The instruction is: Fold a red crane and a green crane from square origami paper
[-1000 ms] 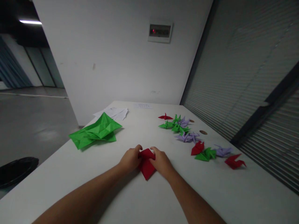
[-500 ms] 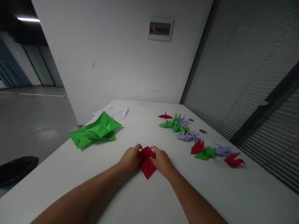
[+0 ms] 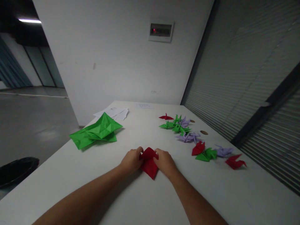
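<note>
A folded piece of red origami paper [image 3: 150,166] lies between my two hands near the middle of the white table [image 3: 138,200]. One corner points toward me and a rounded flap stands up at the far end. My left hand [image 3: 132,160] pinches its left edge, fingers curled behind and thumb in front. On the opposite edge, my right hand [image 3: 166,161] grips the paper in the same way. Parts of the fingers are hidden behind the paper.
Crumpled green paper sheets [image 3: 98,130] lie at the left, before white papers [image 3: 117,113]. Along the right stand several folded cranes, among them a red crane [image 3: 235,162], a green crane [image 3: 207,154] and a purple crane [image 3: 188,137]. A black bin [image 3: 18,170] stands beyond the left table edge.
The red paper has shifted slightly to the right, its near corner swinging right. My right hand has moved a little right with it; both hands keep their hold.
</note>
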Action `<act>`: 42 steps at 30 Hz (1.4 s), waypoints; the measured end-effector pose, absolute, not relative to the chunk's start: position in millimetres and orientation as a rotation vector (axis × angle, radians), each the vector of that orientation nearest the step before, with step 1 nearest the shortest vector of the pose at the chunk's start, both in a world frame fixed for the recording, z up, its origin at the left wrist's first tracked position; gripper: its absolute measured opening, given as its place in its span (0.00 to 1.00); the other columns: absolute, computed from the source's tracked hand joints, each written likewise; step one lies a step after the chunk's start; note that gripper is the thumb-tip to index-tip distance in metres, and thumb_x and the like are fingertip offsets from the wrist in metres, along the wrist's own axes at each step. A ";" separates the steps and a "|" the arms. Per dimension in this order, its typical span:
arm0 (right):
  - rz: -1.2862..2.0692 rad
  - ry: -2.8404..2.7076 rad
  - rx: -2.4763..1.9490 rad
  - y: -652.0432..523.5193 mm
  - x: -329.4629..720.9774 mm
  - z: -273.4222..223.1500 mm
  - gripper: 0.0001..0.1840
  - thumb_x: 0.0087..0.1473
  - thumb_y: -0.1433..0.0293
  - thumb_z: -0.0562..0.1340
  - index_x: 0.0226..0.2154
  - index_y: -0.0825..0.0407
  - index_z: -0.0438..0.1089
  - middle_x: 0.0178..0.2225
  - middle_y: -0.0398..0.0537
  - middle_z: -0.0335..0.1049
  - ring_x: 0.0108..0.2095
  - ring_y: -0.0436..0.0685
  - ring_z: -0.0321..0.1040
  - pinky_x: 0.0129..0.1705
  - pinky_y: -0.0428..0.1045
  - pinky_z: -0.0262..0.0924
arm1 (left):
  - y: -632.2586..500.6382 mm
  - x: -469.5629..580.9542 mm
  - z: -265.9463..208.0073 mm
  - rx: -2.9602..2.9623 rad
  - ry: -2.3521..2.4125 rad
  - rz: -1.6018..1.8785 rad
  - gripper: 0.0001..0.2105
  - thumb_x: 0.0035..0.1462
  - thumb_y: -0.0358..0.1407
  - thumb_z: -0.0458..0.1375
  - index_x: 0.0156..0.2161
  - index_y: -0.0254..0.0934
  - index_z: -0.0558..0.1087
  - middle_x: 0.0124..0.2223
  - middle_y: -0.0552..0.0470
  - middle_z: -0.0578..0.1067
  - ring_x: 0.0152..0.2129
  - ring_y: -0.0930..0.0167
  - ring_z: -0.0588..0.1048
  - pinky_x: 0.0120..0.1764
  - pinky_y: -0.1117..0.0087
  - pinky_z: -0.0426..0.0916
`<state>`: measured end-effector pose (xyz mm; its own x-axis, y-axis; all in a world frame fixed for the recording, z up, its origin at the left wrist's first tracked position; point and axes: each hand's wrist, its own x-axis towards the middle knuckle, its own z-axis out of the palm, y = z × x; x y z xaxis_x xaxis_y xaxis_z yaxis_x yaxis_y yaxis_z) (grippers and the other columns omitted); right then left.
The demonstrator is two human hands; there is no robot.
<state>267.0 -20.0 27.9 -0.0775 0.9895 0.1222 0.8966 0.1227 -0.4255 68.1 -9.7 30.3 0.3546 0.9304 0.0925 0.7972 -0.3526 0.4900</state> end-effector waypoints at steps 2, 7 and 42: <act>0.319 -2.025 -1.829 -20.2 266.5 26.7 0.12 0.51 0.76 0.64 0.39 0.48 0.75 0.39 0.52 0.81 0.39 0.60 0.76 0.37 0.48 0.61 | -11.0 68.8 31.3 2.266 1.528 0.496 0.10 0.58 0.32 0.57 0.46 0.41 0.72 0.35 0.50 0.82 0.33 0.65 0.80 0.32 0.70 0.62; 0.638 -2.010 -1.619 -20.8 274.7 33.0 0.11 0.53 0.72 0.65 0.41 0.51 0.75 0.37 0.50 0.80 0.35 0.58 0.75 0.37 0.48 0.63 | -9.0 67.3 28.0 2.311 1.543 0.482 0.06 0.57 0.33 0.57 0.41 0.40 0.70 0.35 0.48 0.81 0.32 0.63 0.79 0.30 0.70 0.60; 1.198 -2.127 -1.315 -18.9 301.3 42.2 0.04 0.44 0.70 0.68 0.26 0.55 0.76 0.23 0.40 0.71 0.26 0.51 0.62 0.27 0.44 0.51 | 1.5 60.1 19.7 2.234 1.269 0.555 0.15 0.53 0.28 0.61 0.46 0.40 0.74 0.37 0.53 0.81 0.33 0.68 0.77 0.34 0.72 0.63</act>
